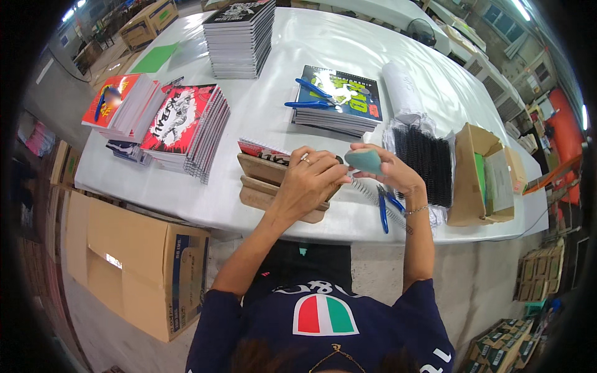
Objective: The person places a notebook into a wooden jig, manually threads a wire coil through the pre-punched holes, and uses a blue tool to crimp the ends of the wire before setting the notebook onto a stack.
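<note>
One notebook with a red, black and white cover [249, 147] sits upright in a wooden stand [256, 194] near the front edge of the tabletop [280, 105], partly hidden by the hand over it. The stand is made of thick brown boards with rounded corners, set one before the other. Over its right part bends the left hand [311, 173], its fingers curled and close together near the notebook's upper edge; whether they pinch anything cannot be told. The right hand [398, 176] has its fingers wrapped around a smooth, matte teal pad [364, 161], rounded at the end. Below this hand, a thin springy metal coil [365, 189] slants toward blue-handled pliers [384, 214] lying on the tabletop.

Right of the hands, a dense bundle of black ridged coils [423, 163] rests beside an open cardboard box [467, 180], just below a crinkled white roll [401, 93]. Beyond the stand, a second pair of blue-handled pliers [311, 93] lies across a glossy stack of dark blue notebooks [339, 118]. Left, red-covered notebooks [186, 124] form a stack with wire-bound edges, and farther off rises a tall stack of black-topped books [239, 46].
</note>
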Action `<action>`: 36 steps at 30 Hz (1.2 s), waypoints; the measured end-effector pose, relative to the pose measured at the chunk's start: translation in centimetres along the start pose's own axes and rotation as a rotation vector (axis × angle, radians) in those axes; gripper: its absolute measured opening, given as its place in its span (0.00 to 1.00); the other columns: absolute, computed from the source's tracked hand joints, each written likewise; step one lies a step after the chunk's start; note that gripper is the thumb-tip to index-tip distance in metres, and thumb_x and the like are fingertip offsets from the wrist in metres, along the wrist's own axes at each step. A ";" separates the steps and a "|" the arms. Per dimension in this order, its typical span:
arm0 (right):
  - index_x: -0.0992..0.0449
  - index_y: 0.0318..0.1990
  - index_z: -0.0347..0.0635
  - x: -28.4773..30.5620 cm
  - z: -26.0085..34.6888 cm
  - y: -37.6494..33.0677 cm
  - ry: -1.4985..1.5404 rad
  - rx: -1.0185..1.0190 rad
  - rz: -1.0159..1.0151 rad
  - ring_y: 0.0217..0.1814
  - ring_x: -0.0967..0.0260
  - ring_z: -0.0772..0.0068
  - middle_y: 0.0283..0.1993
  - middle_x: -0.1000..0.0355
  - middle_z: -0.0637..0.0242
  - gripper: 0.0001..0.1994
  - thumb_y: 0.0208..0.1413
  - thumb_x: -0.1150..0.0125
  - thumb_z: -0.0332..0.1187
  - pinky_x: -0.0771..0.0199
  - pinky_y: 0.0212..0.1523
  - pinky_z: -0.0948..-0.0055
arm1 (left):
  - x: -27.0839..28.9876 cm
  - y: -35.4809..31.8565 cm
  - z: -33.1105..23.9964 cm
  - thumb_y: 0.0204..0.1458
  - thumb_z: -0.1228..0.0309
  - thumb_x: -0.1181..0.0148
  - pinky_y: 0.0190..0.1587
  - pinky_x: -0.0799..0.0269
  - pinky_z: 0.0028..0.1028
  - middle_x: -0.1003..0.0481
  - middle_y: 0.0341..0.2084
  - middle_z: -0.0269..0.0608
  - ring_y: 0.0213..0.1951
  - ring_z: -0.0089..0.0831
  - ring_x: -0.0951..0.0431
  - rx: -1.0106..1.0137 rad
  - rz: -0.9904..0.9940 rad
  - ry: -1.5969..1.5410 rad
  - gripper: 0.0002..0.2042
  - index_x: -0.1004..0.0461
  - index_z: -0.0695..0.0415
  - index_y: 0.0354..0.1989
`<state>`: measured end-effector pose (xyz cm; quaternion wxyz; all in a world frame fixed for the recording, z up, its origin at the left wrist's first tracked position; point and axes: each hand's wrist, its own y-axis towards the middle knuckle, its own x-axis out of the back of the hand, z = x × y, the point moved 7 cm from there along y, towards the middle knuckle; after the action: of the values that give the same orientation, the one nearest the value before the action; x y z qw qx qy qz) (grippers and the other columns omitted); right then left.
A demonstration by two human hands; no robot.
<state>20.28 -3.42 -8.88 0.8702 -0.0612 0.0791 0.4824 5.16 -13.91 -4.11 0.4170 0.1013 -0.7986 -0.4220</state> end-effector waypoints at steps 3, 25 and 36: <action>0.32 0.61 0.32 -1.2 0.4 0.5 -0.309 -0.151 0.018 0.61 0.35 0.62 0.63 0.35 0.52 0.43 0.47 0.34 0.60 0.35 0.61 0.67 | -0.2 0.0 0.2 0.49 0.62 0.36 0.57 0.43 0.39 0.25 0.36 0.32 0.47 0.31 0.24 0.047 0.028 -0.055 0.11 0.23 0.51 0.38; 0.20 0.50 0.40 -3.1 4.4 3.0 -0.821 -0.238 0.000 0.57 0.31 0.62 0.55 0.27 0.56 0.25 0.45 0.27 0.42 0.30 0.56 0.64 | 2.1 -2.0 2.2 0.37 0.55 0.27 0.63 0.73 0.69 0.29 0.38 0.31 0.54 0.37 0.35 0.395 -0.039 0.133 0.18 0.23 0.50 0.32; 0.22 0.52 0.40 -5.1 4.9 2.1 -0.754 -0.067 0.038 0.53 0.31 0.71 0.51 0.24 0.59 0.24 0.52 0.34 0.47 0.34 0.54 0.73 | 2.8 -1.7 2.2 0.40 0.54 0.29 0.65 0.75 0.67 0.28 0.36 0.28 0.49 0.31 0.30 0.417 -0.051 0.169 0.17 0.23 0.48 0.34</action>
<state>16.17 -5.67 -3.16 0.8266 0.0937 -0.2615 0.4895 1.40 -15.12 -4.37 0.4414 0.2405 -0.8281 -0.2483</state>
